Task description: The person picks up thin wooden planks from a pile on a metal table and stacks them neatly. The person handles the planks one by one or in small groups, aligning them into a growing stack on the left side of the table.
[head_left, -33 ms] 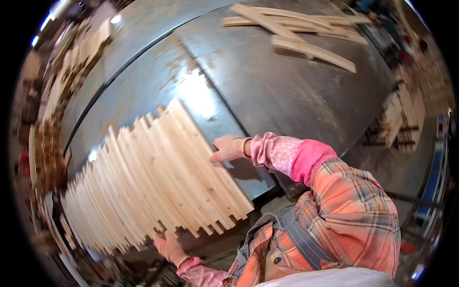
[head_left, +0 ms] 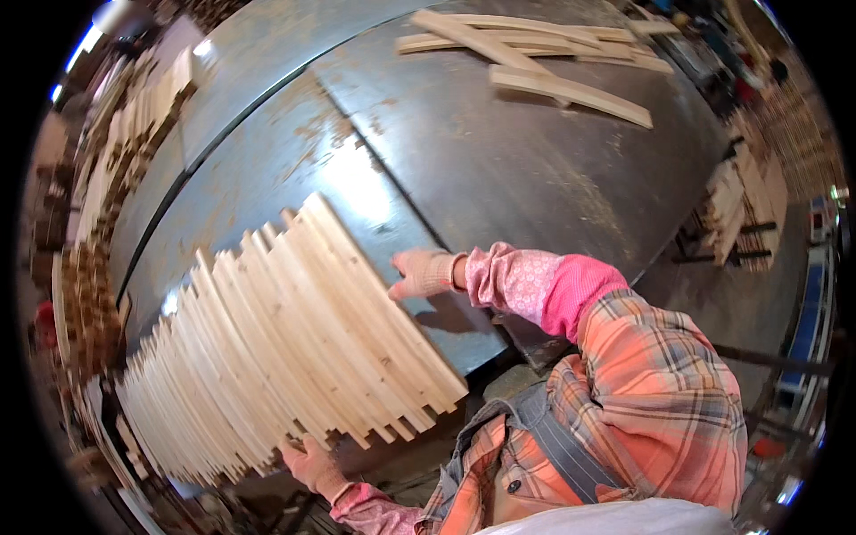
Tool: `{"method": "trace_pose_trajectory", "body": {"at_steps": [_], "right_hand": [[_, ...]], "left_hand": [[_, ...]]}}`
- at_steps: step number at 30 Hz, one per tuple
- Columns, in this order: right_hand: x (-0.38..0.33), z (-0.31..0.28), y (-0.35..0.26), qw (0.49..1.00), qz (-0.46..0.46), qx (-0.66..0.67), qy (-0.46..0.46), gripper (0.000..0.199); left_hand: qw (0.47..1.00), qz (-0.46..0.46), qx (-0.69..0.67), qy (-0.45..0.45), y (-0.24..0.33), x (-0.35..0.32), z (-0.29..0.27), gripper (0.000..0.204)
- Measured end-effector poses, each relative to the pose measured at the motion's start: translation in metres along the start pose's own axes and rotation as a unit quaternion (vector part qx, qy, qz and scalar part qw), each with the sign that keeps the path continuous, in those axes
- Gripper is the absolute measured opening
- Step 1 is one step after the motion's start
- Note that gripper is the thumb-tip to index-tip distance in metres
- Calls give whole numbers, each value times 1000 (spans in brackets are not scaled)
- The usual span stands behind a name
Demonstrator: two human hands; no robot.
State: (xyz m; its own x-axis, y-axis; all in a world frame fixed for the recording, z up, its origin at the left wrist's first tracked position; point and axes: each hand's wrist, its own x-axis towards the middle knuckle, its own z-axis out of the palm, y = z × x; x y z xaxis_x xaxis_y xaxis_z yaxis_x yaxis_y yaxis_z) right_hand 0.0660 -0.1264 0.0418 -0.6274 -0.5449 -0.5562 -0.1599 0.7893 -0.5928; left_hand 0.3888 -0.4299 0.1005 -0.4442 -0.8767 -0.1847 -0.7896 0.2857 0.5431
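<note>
A wide row of pale wooden strips [head_left: 294, 321] lies side by side on the metal table, its far and near ends uneven. Along the row's right side, my right hand [head_left: 426, 272], in a pale pink glove, rests by the edge of the outermost strip, thumb and fingers apart. My left hand [head_left: 312, 465], gloved alike, is at the near ends of the strips, thumb apart from the fingers; its fingertips meet the wood and are partly hidden. Neither hand is wrapped around a strip.
Several loose boards [head_left: 571, 89] lie crossed at the table's far right. The metal table [head_left: 499, 160] has dark seams and scattered sawdust. Stacked wood [head_left: 134, 134] lines the far left, and more pieces sit on a rack [head_left: 731, 209] at the right.
The view has shifted slightly, so the table and loose boards sit a little further left. Against the table, the row of strips and both hands have come slightly nearer me.
</note>
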Motion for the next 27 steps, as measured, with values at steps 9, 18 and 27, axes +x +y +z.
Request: {"method": "trace_pose_trajectory", "body": {"at_steps": [9, 18, 27], "right_hand": [[-29, -207, 176, 876, 258, -274, 301, 40], [-122, -267, 336, 947, 205, -198, 148, 38], [-61, -218, 219, 979, -99, -64, 165, 79]], "left_hand": [[939, 231, -179, -181, 137, 1, 63, 46], [873, 62, -229, -425, 288, -202, 253, 46], [881, -145, -336, -300, 335, -187, 381, 27]]}}
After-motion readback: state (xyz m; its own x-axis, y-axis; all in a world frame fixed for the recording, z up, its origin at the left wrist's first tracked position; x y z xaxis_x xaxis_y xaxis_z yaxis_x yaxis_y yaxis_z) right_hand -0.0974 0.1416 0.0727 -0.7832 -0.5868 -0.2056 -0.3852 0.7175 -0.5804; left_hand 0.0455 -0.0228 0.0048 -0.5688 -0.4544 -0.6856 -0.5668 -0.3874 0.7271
